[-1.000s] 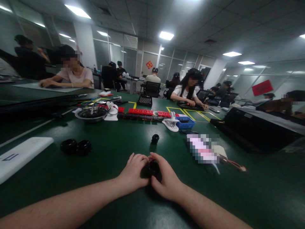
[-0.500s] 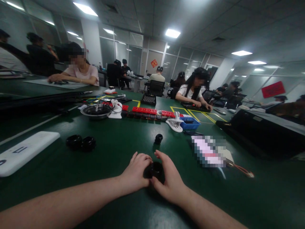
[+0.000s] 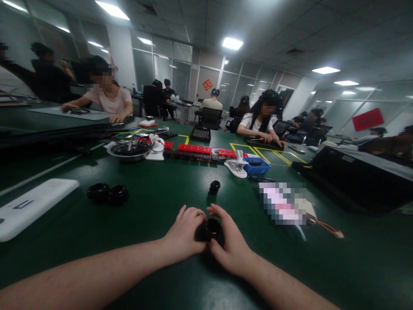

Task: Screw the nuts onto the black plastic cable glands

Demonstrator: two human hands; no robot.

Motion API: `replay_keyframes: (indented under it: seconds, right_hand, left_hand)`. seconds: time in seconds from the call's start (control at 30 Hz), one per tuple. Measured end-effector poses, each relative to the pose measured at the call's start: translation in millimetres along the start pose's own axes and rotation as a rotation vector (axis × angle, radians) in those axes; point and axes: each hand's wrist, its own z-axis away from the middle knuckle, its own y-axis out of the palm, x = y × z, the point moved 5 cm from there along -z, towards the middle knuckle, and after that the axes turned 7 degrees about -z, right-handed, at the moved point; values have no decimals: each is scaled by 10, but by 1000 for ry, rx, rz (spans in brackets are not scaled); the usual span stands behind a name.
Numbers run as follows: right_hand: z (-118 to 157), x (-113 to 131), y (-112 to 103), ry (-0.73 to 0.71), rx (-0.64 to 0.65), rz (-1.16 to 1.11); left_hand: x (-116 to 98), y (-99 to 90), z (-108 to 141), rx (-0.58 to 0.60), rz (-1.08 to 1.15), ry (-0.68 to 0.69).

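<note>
In the head view, my left hand (image 3: 186, 230) and my right hand (image 3: 230, 241) curl around a black round part (image 3: 213, 227) low over the green table, close to me. This glossy part has an opening facing up. Fingers hide much of it, and I cannot tell whether it is one piece or two pressed together. Just beyond my fingertips stands a smaller black round part (image 3: 214, 187). Farther left, two black ring-like parts (image 3: 108, 193) lie side by side, touching.
A white power-bank-like case (image 3: 38, 206) lies at left. Across the table stand a metal bowl (image 3: 127, 157), red block strips (image 3: 195, 149), a white clip (image 3: 237, 165) and a blue bin (image 3: 257, 166). A blurred pink packet (image 3: 280, 204) lies right, near a black case (image 3: 358, 181). Other people sit beyond.
The held part has turned slightly, with its opening showing more, and my right thumb has shifted a little. Across the table at left, a person's hands have moved apart.
</note>
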Motion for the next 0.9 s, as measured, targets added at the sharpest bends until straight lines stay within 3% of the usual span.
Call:
replay_keyframes:
  seconds: [0.3,0.57,0.77,0.9]
  right_hand:
    - [-55,-44,25,125,-50,91]
    - [-8,-2,3,11,-18,7]
    - [-45,-90,-8,172,-63,56]
    - [-41,-116,26,151,-41,2]
  left_hand:
    - [12,15,-7,19,-12,10]
    - [14,17,-6,7,-22,2]
    - [-2,-4,-9,14,-8,8]
    - [-20,-18,-11,19,-7,2]
